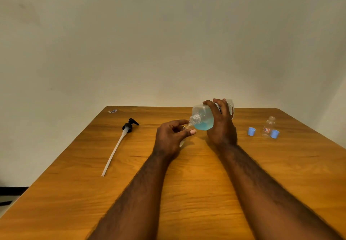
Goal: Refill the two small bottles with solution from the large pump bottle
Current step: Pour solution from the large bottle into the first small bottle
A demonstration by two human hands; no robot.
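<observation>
Head view shows the right hand (221,125) wrapped round the tilted large pump bottle (203,118), its neck at the mouth of the small bottle (186,127) pinched by the left hand (173,136) just below it, so tip gently, mouths aligned; the second small bottle (268,127) stands well right.

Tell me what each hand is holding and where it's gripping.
The right hand grips the large bottle around its body, tipped neck-down. The left hand pinches a small bottle near its top.

pump (129,126): on table (187,193), left, well apart from bottles
large bottle (203,120): centre, tilted, mouth just above small bottle (186,127)
second small bottle (269,126): right, upright, between left cap (251,131) and right cap (274,134)
</observation>
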